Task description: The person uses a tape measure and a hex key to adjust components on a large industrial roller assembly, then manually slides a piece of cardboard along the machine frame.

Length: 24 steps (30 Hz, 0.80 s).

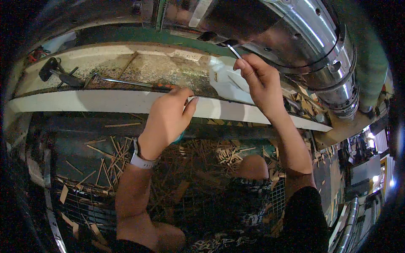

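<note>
My right hand [262,82] pinches a slim silver metal tool [234,52] between thumb and fingers. Its far end reaches up to the dark underside of the machine, beside a shiny metal cylinder [308,38]; whether it is a wrench or a key cannot be made out. My left hand [168,114] rests curled at the white front edge [126,100] of a long trough. Next to its fingers lies a hooked metal rod [122,81] with an orange handle. What the left fingers close on, if anything, is hidden.
Inside the trough [147,63], a black-headed tool [59,74] lies at the left, and a translucent white plastic jug [228,82] sits under my right hand. Dark debris covers the trough's bottom. Scattered cardboard strips [114,164] lie below. A corrugated-looking panel stands at the far right.
</note>
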{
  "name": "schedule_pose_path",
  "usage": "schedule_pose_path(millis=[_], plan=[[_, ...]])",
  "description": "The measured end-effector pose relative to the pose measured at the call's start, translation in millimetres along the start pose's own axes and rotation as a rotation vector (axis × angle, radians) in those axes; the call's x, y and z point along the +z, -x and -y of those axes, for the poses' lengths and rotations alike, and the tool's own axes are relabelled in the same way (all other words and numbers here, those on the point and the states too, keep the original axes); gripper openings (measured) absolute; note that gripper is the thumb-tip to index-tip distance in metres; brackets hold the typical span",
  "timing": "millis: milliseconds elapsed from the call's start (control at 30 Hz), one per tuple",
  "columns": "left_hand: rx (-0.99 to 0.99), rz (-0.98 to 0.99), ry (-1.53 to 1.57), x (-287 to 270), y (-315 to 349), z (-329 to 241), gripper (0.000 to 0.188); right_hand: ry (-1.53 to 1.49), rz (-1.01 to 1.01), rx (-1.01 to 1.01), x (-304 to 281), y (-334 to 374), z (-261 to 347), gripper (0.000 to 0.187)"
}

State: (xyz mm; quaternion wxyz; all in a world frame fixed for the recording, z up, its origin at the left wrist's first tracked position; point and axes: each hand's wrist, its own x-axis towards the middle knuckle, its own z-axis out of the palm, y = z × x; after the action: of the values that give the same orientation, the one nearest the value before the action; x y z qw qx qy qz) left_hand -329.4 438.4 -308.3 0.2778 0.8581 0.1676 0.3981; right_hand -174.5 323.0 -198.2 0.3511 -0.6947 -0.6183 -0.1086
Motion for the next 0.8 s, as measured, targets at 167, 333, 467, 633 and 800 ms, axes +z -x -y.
schedule_pose_path(millis=[167,333,467,633,800], plan=[[-0.044,-0.031,0.048,-23,9,-7,0.016,-0.825,0.114,0.385,14,6,5,0.027],[-0.071,-0.076,0.030,-67,32,-5,0.012,-1.593,-0.175,0.665,56,22,28,0.051],[-0.070,-0.127,0.089,-80,36,-11,0.012,-1.751,-0.268,0.561,93,14,53,0.057],[-0.025,-0.188,0.112,-62,21,-30,0.012,-1.839,-0.192,0.562,97,18,56,0.057],[-0.052,-0.219,0.088,-68,21,-30,0.012,-1.802,-0.114,0.437,98,26,50,0.055]])
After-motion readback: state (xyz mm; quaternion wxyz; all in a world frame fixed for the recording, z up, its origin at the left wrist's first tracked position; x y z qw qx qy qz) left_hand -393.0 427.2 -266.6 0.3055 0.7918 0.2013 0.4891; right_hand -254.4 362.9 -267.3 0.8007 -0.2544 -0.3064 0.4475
